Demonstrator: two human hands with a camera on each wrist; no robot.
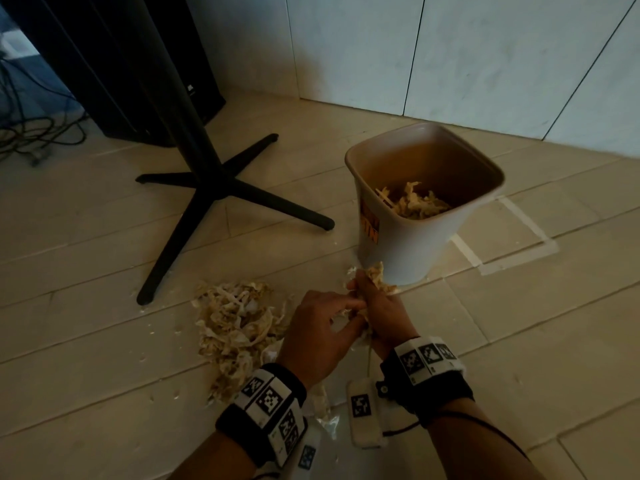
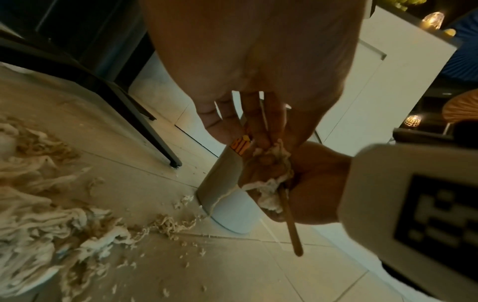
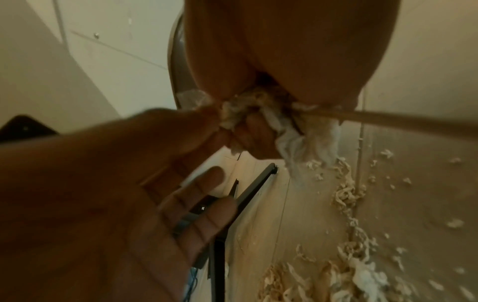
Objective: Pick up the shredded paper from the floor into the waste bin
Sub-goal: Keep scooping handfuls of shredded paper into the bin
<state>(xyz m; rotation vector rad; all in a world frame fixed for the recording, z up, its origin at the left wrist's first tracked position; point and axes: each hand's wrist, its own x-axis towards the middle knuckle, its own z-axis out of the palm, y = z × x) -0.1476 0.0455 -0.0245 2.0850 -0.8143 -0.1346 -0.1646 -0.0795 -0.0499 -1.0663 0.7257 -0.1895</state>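
Note:
The beige waste bin [image 1: 398, 251] stands on the tiled floor with shredded paper [image 1: 415, 202] lying inside. In front of it my right hand [image 1: 367, 289] grips a wad of shredded paper [image 1: 377, 275] just above the floor, a long strip [image 2: 292, 228] dangling from it. My left hand [image 1: 349, 306] meets it from the left, its thumb and forefinger pinching the wad [image 3: 232, 116] while the other fingers [image 3: 217, 175] stay straight. A large pile of shreds [image 1: 235, 323] lies on the floor left of both hands. The left wrist view shows the bin's wall [image 2: 227, 196] behind the wad [image 2: 269, 183].
A black table pedestal with a cross base [image 1: 214, 188] stands left of the bin, one foot near the pile. A dark cabinet [image 1: 138, 64] and cables [image 1: 34, 133] are at the back left. White wall panels [image 1: 485, 64] rise behind the bin. Small scraps [image 2: 186, 220] dot the floor.

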